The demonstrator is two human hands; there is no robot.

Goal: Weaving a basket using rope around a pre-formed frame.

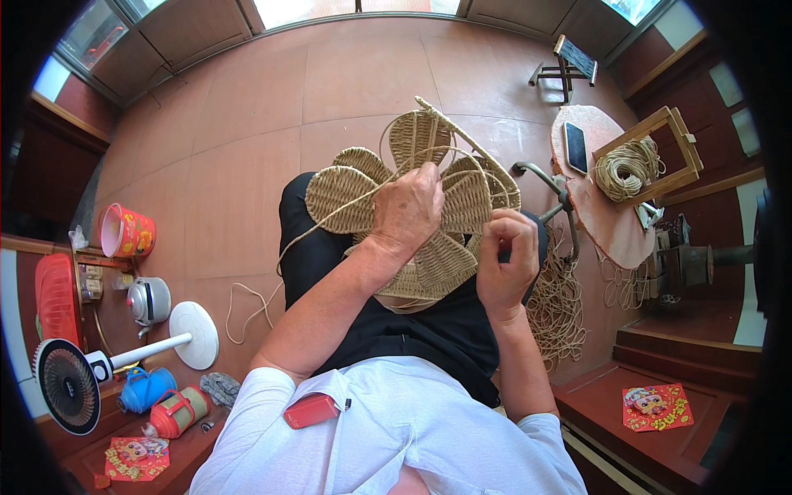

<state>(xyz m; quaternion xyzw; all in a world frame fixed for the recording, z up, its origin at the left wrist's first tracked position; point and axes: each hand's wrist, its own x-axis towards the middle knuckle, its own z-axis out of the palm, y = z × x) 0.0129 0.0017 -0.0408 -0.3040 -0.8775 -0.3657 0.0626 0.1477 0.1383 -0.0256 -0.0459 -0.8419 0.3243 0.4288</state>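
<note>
A flower-shaped piece woven from tan cord (340,200), with several rounded petals, rests on my lap against dark trousers. My left hand (408,205) is closed over its middle, gripping the weave where petals meet. Loops of thin cord arch above the upper petals, and one strand runs out from under the left fist toward my left knee. Beside the right-hand petals, my right hand (507,262) is closed in a pinch at the cord, though the fingers hide most of what they hold. A thick wrapped edge (462,136) slants down along the piece's upper right side.
Loose cord (554,318) lies heaped by my right leg. At right, a slab-topped table (598,206) bears a phone (575,148) and a coil of cord (624,171) in a wooden frame. A folding stool (566,68) stands beyond. Leftward are a fan (68,386), kettle (149,301) and red bucket (128,232).
</note>
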